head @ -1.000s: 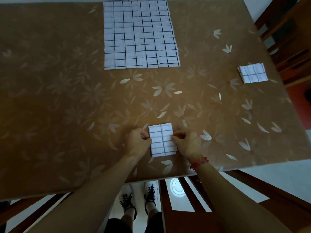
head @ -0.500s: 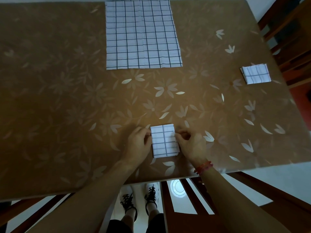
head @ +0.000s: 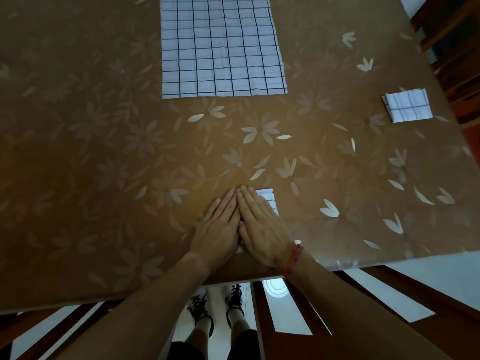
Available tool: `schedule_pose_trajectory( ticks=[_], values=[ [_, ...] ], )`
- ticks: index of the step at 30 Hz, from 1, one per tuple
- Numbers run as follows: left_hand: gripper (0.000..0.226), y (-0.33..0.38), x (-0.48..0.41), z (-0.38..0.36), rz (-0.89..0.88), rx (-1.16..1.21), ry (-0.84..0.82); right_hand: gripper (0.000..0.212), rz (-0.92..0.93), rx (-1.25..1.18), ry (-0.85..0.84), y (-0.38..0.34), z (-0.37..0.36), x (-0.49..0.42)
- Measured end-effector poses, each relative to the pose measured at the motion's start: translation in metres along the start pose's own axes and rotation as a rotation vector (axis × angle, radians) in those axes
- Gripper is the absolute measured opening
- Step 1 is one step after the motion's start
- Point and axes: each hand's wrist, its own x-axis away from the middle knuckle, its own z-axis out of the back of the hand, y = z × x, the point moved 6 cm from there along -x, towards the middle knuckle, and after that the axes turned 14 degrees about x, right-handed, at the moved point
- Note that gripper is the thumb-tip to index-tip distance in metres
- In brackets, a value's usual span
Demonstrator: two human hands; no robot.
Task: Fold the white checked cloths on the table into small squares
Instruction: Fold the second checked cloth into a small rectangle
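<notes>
A small folded white checked cloth [head: 267,197] lies near the table's front edge, mostly hidden under my hands. My left hand [head: 219,227] and my right hand [head: 262,224] lie flat side by side on it, fingers straight and together, palms down. Only the cloth's far right corner shows. A large unfolded checked cloth [head: 220,45] lies spread flat at the far middle of the table. Another folded small square cloth [head: 407,105] rests at the far right.
The brown table [head: 104,152] has a glossy flower-patterned cover. Its front edge runs just behind my wrists. Wooden chair slats [head: 363,294] and my feet on a white floor show below. Dark wooden furniture [head: 454,48] stands past the right edge.
My hands left the sides of the small folded cloth and now lie flat on top of it. The camera has tipped down a little.
</notes>
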Motion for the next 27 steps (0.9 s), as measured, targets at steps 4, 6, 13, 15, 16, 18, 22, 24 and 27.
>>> schedule_pose_trajectory(
  ticks=[4, 6, 13, 15, 16, 18, 22, 24, 27],
  values=[
    [0.061, -0.003, 0.002, -0.001, -0.007, -0.044, -0.001, 0.061, 0.012, 0.097, -0.072, 0.004, -0.009, 0.000],
    [0.058, -0.003, 0.001, 0.000, -0.008, -0.045, 0.007, 0.064, -0.003, 0.148, -0.104, 0.014, -0.009, 0.004],
    [0.057, 0.000, -0.001, 0.005, -0.023, -0.059, 0.020, 0.067, -0.023, 0.334, -0.175, 0.047, -0.006, 0.017],
    [0.058, 0.003, 0.003, 0.006, -0.038, -0.065, 0.021, 0.068, -0.032, 0.349, -0.178, 0.045, -0.006, 0.016],
    [0.058, 0.006, 0.009, 0.004, -0.064, -0.066, 0.008, 0.068, -0.034, 0.355, -0.185, 0.045, -0.006, 0.016],
    [0.060, 0.013, 0.029, -0.002, -0.151, -0.086, -0.043, 0.069, -0.035, 0.373, -0.189, 0.045, -0.005, 0.018],
    [0.069, 0.015, 0.053, -0.003, -0.209, -0.150, -0.146, 0.074, -0.005, 0.415, -0.227, 0.043, -0.001, 0.017],
    [0.070, 0.015, 0.051, -0.001, -0.190, -0.160, -0.147, 0.078, 0.029, 0.439, -0.251, 0.048, -0.002, 0.020],
    [0.070, 0.018, 0.050, 0.002, -0.168, -0.140, -0.163, 0.081, 0.095, 0.471, -0.295, 0.057, -0.002, 0.028]
  ],
)
